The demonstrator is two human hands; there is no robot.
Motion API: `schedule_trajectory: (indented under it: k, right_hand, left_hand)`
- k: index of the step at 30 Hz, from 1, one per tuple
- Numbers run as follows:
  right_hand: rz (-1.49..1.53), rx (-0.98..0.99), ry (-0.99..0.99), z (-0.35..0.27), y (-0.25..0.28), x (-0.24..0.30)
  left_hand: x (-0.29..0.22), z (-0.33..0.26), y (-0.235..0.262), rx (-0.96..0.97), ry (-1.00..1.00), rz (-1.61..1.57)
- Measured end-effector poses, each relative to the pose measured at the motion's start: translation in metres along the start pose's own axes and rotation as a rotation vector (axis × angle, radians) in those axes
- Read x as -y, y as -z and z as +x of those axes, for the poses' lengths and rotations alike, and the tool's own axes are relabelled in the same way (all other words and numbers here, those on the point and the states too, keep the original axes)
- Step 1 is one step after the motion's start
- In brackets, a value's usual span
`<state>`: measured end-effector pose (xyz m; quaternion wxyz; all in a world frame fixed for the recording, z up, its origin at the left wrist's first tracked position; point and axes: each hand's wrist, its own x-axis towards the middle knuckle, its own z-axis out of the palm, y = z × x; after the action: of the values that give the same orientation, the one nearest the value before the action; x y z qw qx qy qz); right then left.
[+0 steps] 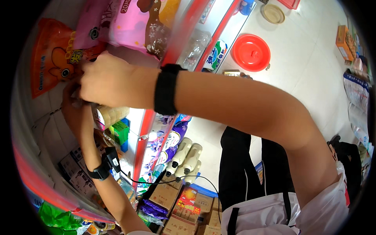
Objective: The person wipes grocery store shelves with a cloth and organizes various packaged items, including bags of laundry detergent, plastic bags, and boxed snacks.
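Observation:
Raised together at the upper left, both my hands meet beside an orange plastic bag [51,58] with a cartoon animal printed on it. My right hand [103,80] is closed in a fist over the bag's lower right edge; its fingertips are turned away from view. Just below it, my left hand [73,100] has its fingers curled, partly covered by the right hand. Whatever they grip between them is hidden. Right above my right wrist lies a pink soft pack [135,25]. Beneath the hands stands a tan cylindrical pack [111,116] on a shelf.
Red-edged shelving [143,143] runs beside my arms, with a green box [119,132] on it. White bottles [192,158] and cardboard boxes [166,196] stand on the floor. A red basin [251,53] lies farther off. A black cable [156,183] trails from my left wrist.

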<state>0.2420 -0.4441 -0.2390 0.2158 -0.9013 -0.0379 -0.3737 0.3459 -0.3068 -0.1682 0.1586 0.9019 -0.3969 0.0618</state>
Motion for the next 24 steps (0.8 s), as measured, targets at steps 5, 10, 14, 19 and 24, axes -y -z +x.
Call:
schedule_trajectory:
  k: [5, 10, 14, 19, 24]
  right_hand:
    - [0.122, -0.147, -0.13, -0.035, 0.045, 0.02]
    - [0.251, -0.186, -0.243, -0.074, 0.092, 0.036]
    - [0.251, -0.12, -0.282, -0.108, 0.109, 0.044]
    - [0.186, 0.057, -0.332, -0.159, 0.123, 0.05]
    - [0.247, 0.338, -0.501, -0.231, 0.142, 0.047]
  left_hand:
    - [-0.031, -0.035, 0.004, -0.094, -0.081, 0.009]
    - [-0.07, -0.079, 0.018, -0.237, -0.095, 0.219]
    - [-0.088, -0.105, 0.009, -0.354, -0.184, 0.11]
    - [-0.103, -0.142, -0.001, -0.283, -0.149, 0.032]
    - [-0.115, -0.185, -0.026, -0.212, -0.342, -0.024]
